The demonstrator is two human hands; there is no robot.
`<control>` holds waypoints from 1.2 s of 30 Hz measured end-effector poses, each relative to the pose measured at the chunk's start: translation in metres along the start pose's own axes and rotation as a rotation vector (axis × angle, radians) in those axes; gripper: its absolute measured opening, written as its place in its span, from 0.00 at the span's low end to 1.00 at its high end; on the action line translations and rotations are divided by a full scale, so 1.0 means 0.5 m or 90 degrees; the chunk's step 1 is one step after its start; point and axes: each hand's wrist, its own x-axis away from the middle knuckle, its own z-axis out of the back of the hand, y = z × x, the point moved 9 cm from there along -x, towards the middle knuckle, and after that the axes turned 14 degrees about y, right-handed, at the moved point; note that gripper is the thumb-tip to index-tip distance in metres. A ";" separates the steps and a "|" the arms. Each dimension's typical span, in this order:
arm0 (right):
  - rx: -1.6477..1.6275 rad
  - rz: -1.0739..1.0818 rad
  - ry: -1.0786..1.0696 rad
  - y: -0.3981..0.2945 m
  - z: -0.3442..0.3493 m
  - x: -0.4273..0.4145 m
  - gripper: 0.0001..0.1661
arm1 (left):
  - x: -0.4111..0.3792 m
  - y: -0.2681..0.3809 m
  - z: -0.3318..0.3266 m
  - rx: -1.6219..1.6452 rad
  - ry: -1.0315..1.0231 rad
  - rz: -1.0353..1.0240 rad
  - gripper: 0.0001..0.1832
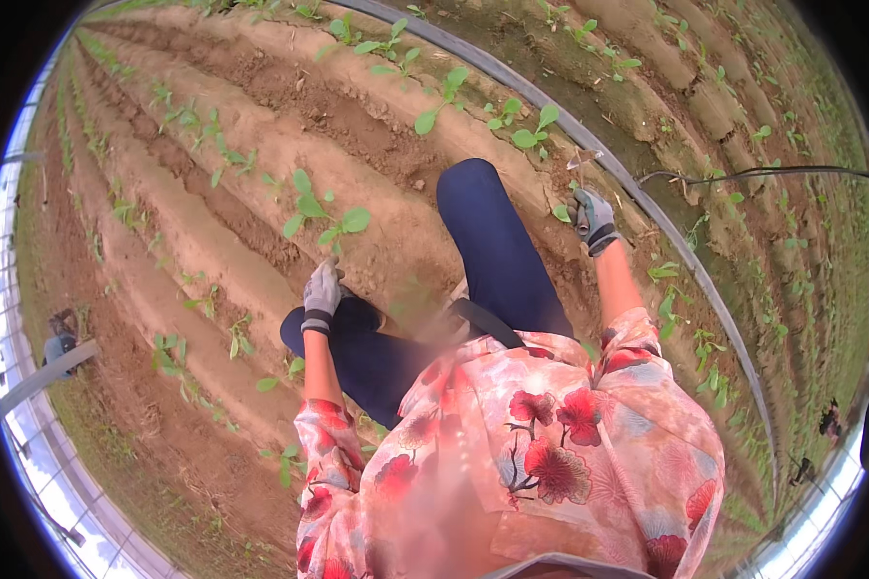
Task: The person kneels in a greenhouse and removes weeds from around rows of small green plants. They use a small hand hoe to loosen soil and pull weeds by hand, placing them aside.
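My left hand (323, 292), in a grey work glove with a dark cuff, is by my left knee with its fingers drawn together. Its fingertips are close to the stem base of a broad-leaved green seedling (326, 217) on the soil ridge. Whether they grip the stem is hidden. My right hand (594, 218), gloved the same way, is low over the ridge to the right of my other knee, fingers curled. A small green leaf (561, 213) shows beside its fingers, and a thin pale scrap (584, 159) lies just beyond. What that hand holds, if anything, cannot be made out.
A long grey hose or pipe (550, 105) curves past my right side. A thin black line (767, 171) meets it from the right. Seedling rows (210, 137) run along the soil ridges. Another person (61, 344) is far left, near a grey post (47, 376).
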 end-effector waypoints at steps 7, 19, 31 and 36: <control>-0.090 0.048 -0.037 0.001 0.056 0.009 0.07 | -0.043 0.013 0.014 -0.041 0.002 -0.097 0.24; 0.246 0.109 -0.052 -0.115 -0.068 -0.004 0.28 | -0.123 0.077 -0.183 0.082 -0.116 -0.083 0.19; 0.395 0.092 -0.590 -0.004 -0.715 0.077 0.34 | -0.252 0.462 -0.325 0.735 -0.117 0.177 0.18; 0.532 0.154 -0.574 0.108 -0.753 0.041 0.25 | -0.300 0.355 -0.383 0.830 0.036 0.261 0.19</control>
